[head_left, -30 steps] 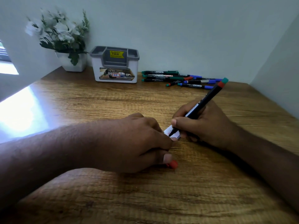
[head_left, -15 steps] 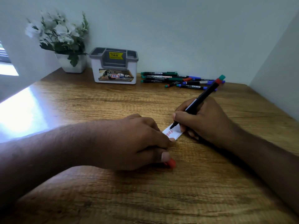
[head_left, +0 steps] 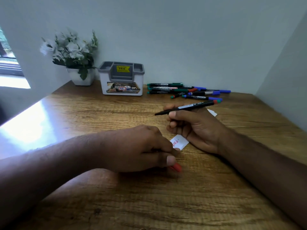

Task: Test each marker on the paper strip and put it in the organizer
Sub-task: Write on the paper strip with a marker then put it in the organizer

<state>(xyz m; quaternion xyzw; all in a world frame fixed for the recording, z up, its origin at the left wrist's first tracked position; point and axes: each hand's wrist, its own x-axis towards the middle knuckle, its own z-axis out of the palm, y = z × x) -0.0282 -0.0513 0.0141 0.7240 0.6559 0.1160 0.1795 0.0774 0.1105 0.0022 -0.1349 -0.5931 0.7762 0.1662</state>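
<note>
Now | right hand (head_left: 196, 128) grips marker (head_left: 187, 107), level, tip leftward | left hand (head_left: 141, 148) pins paper strip (head_left: 180, 141)

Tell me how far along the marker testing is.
Early stage. Done: the paper strip bears red scribbles, so this marker has been tested. In hand: the right hand holds it uncapped above the desk; the left hand pins the strip and holds the red cap. Left: capping it, putting it in the organizer, where no markers show, then testing the pile.
</note>
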